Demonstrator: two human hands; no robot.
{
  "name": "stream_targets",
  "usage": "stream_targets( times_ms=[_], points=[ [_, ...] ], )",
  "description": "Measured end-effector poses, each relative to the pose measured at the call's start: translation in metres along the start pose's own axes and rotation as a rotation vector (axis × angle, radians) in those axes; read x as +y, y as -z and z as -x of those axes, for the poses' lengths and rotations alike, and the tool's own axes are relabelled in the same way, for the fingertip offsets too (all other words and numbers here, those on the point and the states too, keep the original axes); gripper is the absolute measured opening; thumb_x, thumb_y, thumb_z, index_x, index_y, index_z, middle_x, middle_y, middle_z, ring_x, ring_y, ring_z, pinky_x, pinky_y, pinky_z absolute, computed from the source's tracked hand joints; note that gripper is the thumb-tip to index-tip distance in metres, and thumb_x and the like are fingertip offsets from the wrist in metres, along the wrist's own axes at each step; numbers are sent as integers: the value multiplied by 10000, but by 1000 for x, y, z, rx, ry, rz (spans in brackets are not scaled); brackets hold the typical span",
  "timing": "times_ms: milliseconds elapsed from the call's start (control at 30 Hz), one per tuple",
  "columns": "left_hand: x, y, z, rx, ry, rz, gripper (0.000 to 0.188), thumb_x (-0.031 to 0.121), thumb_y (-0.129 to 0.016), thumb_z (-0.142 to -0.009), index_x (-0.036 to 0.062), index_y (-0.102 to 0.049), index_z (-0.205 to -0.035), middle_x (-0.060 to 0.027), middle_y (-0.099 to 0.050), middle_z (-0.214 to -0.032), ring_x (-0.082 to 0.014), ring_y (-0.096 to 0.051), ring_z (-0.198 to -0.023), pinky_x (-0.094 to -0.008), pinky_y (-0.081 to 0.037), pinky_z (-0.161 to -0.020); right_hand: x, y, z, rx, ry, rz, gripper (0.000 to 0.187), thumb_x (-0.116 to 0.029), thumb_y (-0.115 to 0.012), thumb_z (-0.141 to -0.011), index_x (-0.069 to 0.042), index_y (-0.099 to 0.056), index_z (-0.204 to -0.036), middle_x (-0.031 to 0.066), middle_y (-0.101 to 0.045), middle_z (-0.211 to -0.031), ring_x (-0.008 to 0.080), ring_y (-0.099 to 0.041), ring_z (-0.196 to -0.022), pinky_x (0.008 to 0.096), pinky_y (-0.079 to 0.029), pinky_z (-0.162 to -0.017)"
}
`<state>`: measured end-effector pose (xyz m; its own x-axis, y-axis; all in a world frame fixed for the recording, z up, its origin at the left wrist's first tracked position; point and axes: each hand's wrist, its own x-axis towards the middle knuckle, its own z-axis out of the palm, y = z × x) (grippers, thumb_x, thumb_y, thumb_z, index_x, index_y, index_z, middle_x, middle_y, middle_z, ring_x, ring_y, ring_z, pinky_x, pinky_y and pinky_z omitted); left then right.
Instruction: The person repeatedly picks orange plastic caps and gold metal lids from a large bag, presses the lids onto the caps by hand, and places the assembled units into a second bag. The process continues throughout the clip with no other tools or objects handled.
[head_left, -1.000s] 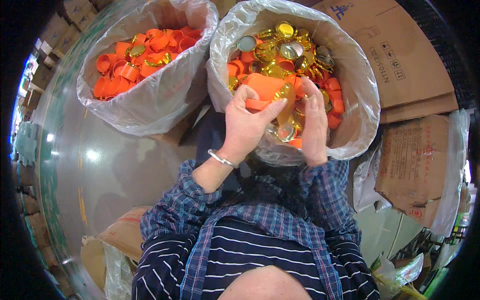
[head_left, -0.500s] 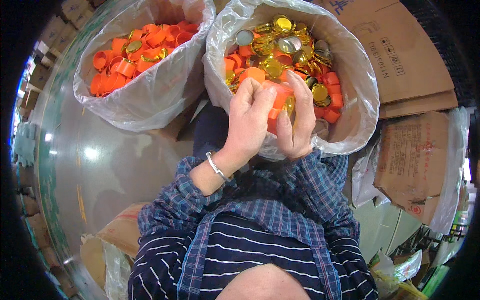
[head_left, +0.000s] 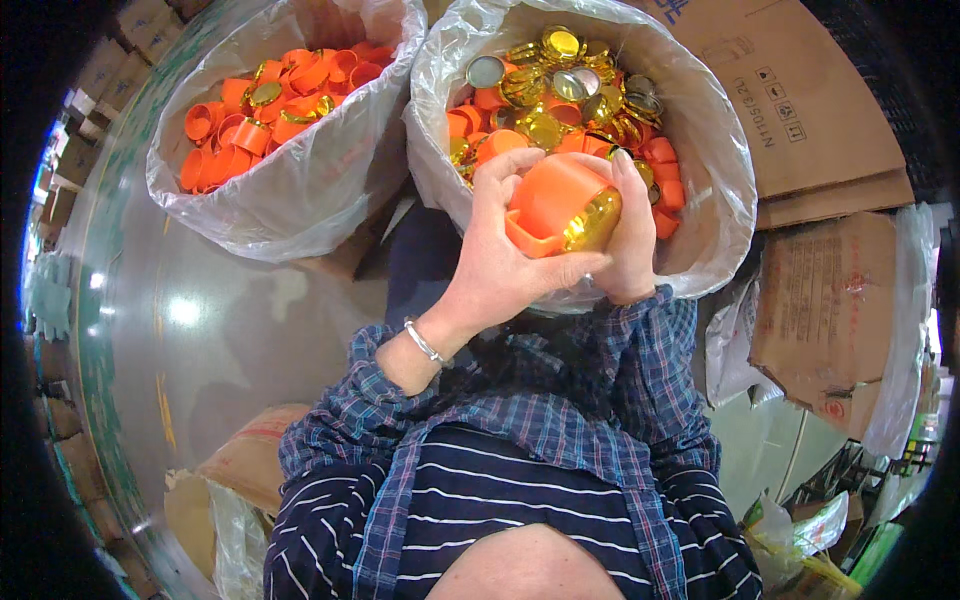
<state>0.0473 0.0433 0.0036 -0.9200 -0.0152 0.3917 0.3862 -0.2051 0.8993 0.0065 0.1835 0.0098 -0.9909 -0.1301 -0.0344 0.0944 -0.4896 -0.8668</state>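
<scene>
An orange plastic cup with a looped handle is held between my two hands, over the near rim of the right-hand bin bag. It lies tilted on its side, with a shiny gold metal piece at the end facing right and toward me. My left hand wraps the handle side, its thumb stretched below the gold end. My right hand closes round the right side, with its fingertips at the upper edge. Just beyond, gold discs and more orange cups lie mixed in the bag.
A second clear-lined bin at the left holds orange cups with some gold pieces. Flattened cardboard lies at the far right, with another carton piece nearer. An opened cardboard box sits at the lower left.
The cup has turned and come up into clearer view, with its gold end now facing right and toward me. My left thumb has shifted beneath it, and my right hand has moved slightly right.
</scene>
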Motion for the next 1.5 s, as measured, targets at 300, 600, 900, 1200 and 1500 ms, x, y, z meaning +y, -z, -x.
stream_targets(
  times_ms=[300, 600, 900, 1200, 1500],
  points=[
    [-1, 9, 2, -39, -40, -191, 690, 162, -877, -694, 26, -525, -1271, -95, -587, -1218, -178, -598, -1121, -330, -491, -987, 2, -7, 9, 75, 86, 128, 475, -366, -418, -1063, 45, -650, -1112, 95, -675, -1033, 143, -622, -930, 283, -495, -864],
    [-5, 2, -4, 23, 239, 312, 348, 180, -582, -1012, 14, -512, -1309, -63, -569, -1255, -125, -532, -1179, -277, -424, -1029, 36, 0, 18, 134, 635, 802, 433, -118, -571, -969, 35, -482, -1364, 151, -545, -1331, 226, -521, -1227, 352, -390, -1076],
    [-22, 5, -19, 220, 591, 874, 223, 249, -579, -1029, 52, -610, -1129, -49, -654, -1056, -106, -606, -989, -290, -512, -876, 12, -5, 7, -126, 1078, 1214, 520, -160, -712, -771, 30, -593, -1240, 215, -630, -1188, 378, -607, -1053, 435, -473, -958],
    [-22, -18, -9, 269, 15, 168, 215, 175, -643, -992, 31, -558, -1127, 2, -581, -1016, -74, -539, -944, -245, -472, -870, 32, -7, 8, 231, 617, 762, 357, -126, -572, -970, 30, -559, -1290, 135, -601, -1243, 232, -559, -1166, 334, -423, -1030],
    [-6, 47, -9, 221, 369, 360, 259, 200, -601, -1014, -5, -614, -1172, -66, -663, -1108, -134, -624, -992, -300, -526, -907, 27, -23, 14, -117, 884, 1244, 756, -383, -841, -722, 12, -532, -1288, 228, -595, -1219, 403, -600, -1102, 451, -519, -920]
  ],
)
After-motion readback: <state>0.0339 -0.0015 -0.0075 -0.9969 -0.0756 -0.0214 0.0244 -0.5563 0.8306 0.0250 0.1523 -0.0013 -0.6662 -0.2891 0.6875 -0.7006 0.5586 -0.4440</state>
